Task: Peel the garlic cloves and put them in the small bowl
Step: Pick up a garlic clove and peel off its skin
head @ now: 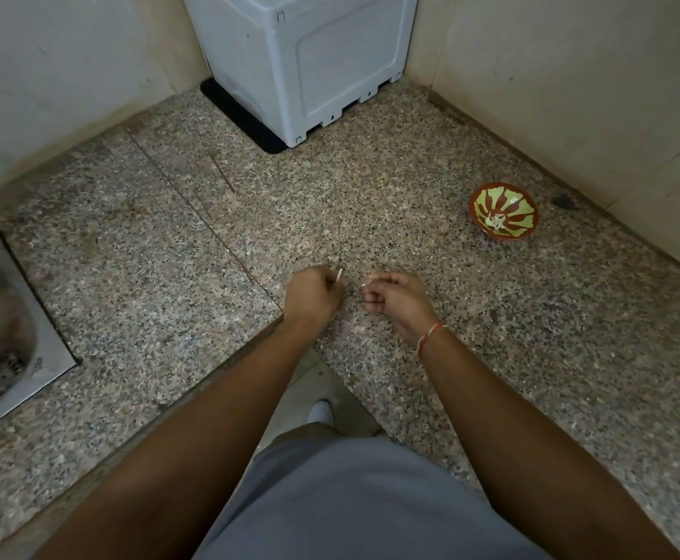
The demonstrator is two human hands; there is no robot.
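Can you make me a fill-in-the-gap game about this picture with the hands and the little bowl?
1. The small bowl sits on the ____ side of the counter.
2. The left hand pinches a thin pale ____.
3. The thread bracelet is on the ____ wrist.
4. The metal sink is on the ____.

Answers: right, sliver, right, left

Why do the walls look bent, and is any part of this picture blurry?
Head view: the wide-angle lens bows the walls and the counter edges; light is dim and even, without glare; the left hand, right hand and the pale bit the left pinches are slightly soft; the small bowl is sharper.
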